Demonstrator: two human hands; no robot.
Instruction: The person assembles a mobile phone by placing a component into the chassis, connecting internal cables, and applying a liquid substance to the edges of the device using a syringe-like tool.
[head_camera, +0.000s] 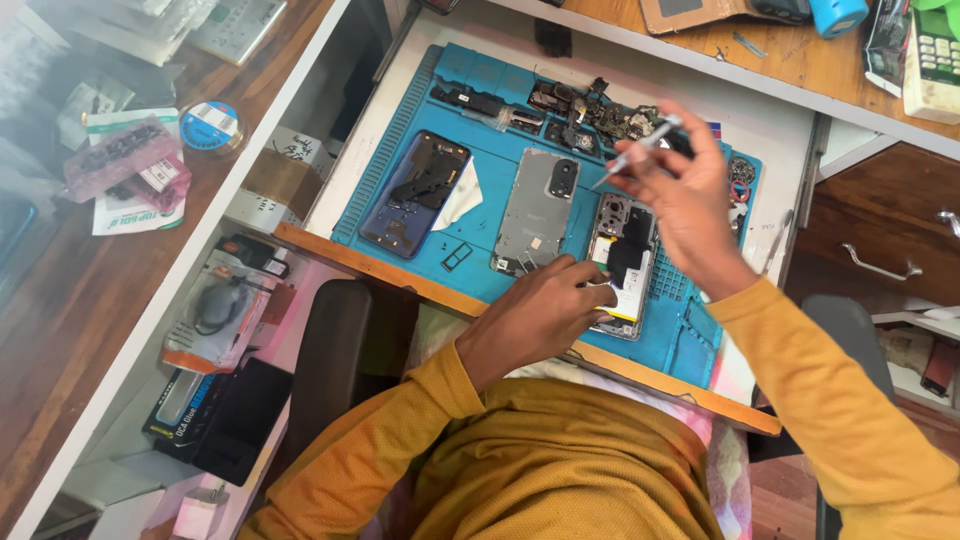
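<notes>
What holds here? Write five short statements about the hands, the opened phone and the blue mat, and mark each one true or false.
1. The right hand holds a thin silver screwdriver-like tool raised above the mat. True.
2. The left hand rests on the opened phone body with the white and black insides. True.
3. The grey metal phone frame lies on the bare wooden desk. False: it lies on the blue rubber work mat.
4. The dark blue phone back cover lies on the mat, away from both hands. True.
5. Both sleeves are white. False: the sleeves are mustard yellow.
</notes>
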